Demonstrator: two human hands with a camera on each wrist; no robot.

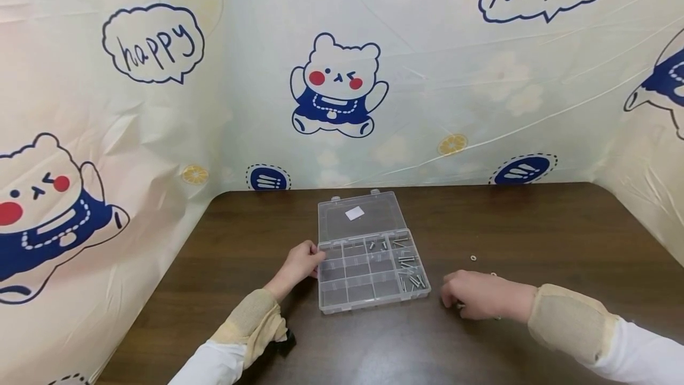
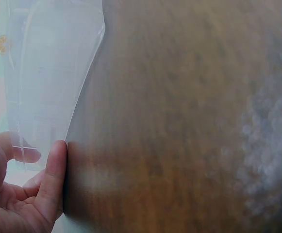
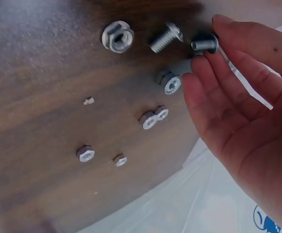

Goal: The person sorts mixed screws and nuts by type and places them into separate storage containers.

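Note:
A clear plastic compartment box (image 1: 374, 303) lies on the table with its lid (image 1: 333, 224) folded back. My left hand (image 1: 303, 261) grips its left side, thumb and fingers on the clear wall (image 2: 58, 73) in the left wrist view. Short screws (image 1: 415, 281) lie in the right column, with small metal pieces (image 1: 372, 245) in the back row. My right hand (image 1: 475, 294) is low over the table right of the box. Its thumb and fingertips pinch a short silver screw (image 3: 206, 44) in the right wrist view. Another screw (image 3: 166, 38) and a flanged nut (image 3: 118, 37) lie beside it.
Several more nuts (image 3: 148, 120) are scattered on the brown table (image 1: 235, 230) around my right hand. A small ring-like nut (image 1: 472, 258) lies farther back. A white label (image 1: 354, 213) is on the lid. A printed curtain (image 1: 417, 106) stands behind the table.

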